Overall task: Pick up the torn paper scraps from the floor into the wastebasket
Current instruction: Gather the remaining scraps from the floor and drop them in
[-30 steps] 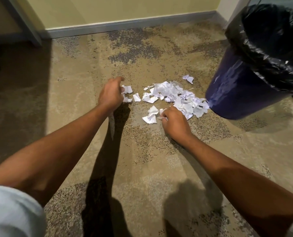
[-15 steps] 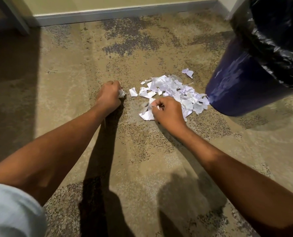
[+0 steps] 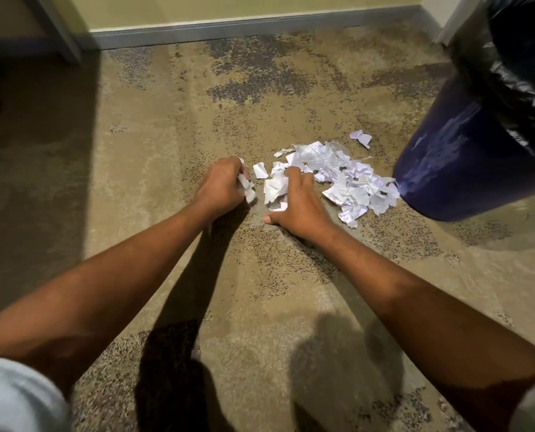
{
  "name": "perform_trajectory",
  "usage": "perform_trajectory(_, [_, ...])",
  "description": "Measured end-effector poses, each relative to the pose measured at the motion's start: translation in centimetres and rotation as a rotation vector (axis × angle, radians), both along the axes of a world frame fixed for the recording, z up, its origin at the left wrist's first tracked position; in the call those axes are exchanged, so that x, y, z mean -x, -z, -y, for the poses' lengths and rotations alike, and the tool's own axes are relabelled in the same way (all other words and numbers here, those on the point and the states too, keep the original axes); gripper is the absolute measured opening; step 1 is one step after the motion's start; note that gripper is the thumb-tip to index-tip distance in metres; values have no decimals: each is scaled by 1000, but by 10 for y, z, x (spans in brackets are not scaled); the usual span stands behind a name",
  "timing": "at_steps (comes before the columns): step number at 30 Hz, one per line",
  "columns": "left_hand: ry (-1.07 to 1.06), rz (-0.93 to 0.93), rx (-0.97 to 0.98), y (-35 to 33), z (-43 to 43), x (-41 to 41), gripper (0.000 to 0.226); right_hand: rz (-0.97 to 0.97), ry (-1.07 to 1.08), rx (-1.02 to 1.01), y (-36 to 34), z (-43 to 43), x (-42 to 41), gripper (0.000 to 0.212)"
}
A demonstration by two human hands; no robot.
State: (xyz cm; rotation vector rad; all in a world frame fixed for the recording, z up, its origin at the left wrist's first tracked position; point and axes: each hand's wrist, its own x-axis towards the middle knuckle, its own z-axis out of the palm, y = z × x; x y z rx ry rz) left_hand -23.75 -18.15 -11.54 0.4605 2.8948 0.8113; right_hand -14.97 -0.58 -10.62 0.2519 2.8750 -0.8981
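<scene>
Head view, left hand (image 3: 221, 185) clutching scraps (image 3: 248, 191), pile (image 3: 347, 179) beside wastebasket (image 3: 466, 157)

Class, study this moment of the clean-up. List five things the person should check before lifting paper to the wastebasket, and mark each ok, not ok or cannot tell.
1. Left hand grips scraps: ok, white bits poke from its fist.
2. Right hand has a hold: not ok, it lies spread on the near edge of the pile, thumb out.
3. Wastebasket close to the pile: ok, it stands just right of it.
4. Black liner fitted: ok, draped over the rim.
5. Room inside the wastebasket: cannot tell, the inside is dark.
</scene>
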Motion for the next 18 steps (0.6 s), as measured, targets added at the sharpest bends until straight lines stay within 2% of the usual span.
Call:
perform_trajectory(2, [8, 25, -32, -4, -10, -3, 17, 44, -30, -31, -1, 1, 4, 94])
perform_trajectory(4, [30, 52, -61, -4, -21, -8, 17, 49, -43, -45, -1, 2, 8, 70])
perform_trajectory(7, [28, 99, -91, -1, -34, -16, 17, -59, -29, -17, -1, 4, 5, 28])
perform_trajectory(9, [1, 115, -123, -2, -39, -20, 15, -100, 6, 18, -2, 4, 1, 15])
perform_trajectory(13, [-51, 208, -229, -7, -47, -31, 15, -50, 205, 324, -7, -3, -7, 12])
perform_trajectory(15, [-101, 312, -366, -9, -51, -38, 12, 13, 326, 490, -11, -7, -11, 13])
perform_trajectory(18, [-179, 452, -559, -17, -58, -41, 22, 40, 465, 772, -19, -14, -17, 17])
